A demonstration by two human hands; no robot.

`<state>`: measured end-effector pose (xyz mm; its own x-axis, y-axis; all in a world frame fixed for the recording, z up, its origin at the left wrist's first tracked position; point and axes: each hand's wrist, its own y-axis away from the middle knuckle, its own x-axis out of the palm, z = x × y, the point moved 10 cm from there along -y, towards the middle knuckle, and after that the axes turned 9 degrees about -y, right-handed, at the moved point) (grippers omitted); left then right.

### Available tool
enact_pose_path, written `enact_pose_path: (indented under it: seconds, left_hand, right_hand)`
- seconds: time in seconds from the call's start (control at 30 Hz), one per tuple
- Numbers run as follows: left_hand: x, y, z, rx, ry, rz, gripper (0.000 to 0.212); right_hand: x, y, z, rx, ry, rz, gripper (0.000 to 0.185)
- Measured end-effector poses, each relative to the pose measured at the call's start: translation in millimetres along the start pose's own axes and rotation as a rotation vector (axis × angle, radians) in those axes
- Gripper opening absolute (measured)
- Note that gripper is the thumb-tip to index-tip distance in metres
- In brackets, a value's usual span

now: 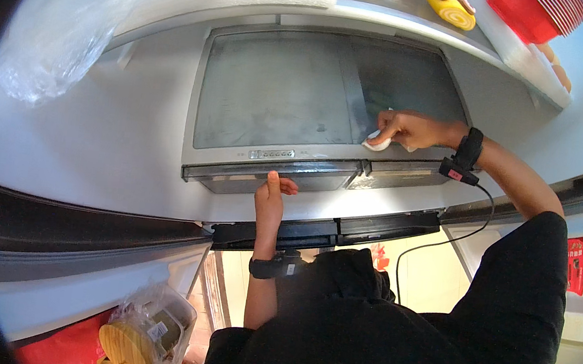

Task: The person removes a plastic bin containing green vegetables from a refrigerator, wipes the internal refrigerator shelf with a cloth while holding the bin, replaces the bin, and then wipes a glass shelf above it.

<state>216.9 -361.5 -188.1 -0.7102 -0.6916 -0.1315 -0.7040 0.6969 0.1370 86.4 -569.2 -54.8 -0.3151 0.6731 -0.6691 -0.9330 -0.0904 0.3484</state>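
Observation:
Inside an open refrigerator, a framed glass shelf (275, 88) lies over the clear drawers. Its glass looks hazy and smudged on the left and darker on the right. My right hand (410, 130) presses a folded white cloth or tissue (378, 142) against the shelf's front right part. My left hand (272, 193) is in front of the left drawer (313, 179), thumb up beside its dark handle edge and fingers loosely curled. Nothing is visible in that hand. A small slider vent (272, 154) sits on the shelf's front frame.
On the shelf above are clear plastic wrapping (70, 43), a yellow roll-shaped item (450, 7), a stack of red containers (536, 18) and several eggs (559, 69). The left door holds a clear bin (188, 321) and a round wooden lid (125, 349). A cable (441, 242) hangs from my right wristband.

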Motion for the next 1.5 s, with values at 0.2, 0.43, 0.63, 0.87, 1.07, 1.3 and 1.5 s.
enact_pose_path:
  seconds: [0.2, 0.43, 0.63, 0.87, 1.07, 1.3, 1.5]
  left_hand:
    - [2, -5, 6, 0.002, -0.014, 0.002, 0.067]
    - [7, -2, -2, -0.025, 0.023, 0.058, 0.065]
    - [-6, 3, -5, -0.023, 0.045, 0.029, 0.063]
    - [8, 0, 1, -0.035, 0.045, 0.095, 0.069]
    - [3, 2, 4, -0.066, 0.07, 0.034, 0.071]
    - [3, -1, 3, -0.024, 0.0, 0.019, 0.069]
    - [11, -1, 3, -0.034, 0.039, 0.025, 0.067]
  right_hand:
    - [-42, -11, -34, 0.016, -0.363, -0.225, 0.042]
    - [-80, -51, -90, 0.228, -0.28, -0.425, 0.034]
    - [-32, -28, -37, -0.002, -0.192, -0.302, 0.043]
    - [-54, -31, -61, 0.053, -0.266, -0.452, 0.036]
    - [-30, -33, -43, -0.072, -0.345, -0.298, 0.034]
    - [-125, -66, -146, 0.251, -0.553, -0.635, 0.042]
    - [-169, -116, -159, 0.105, -0.142, -0.674, 0.035]
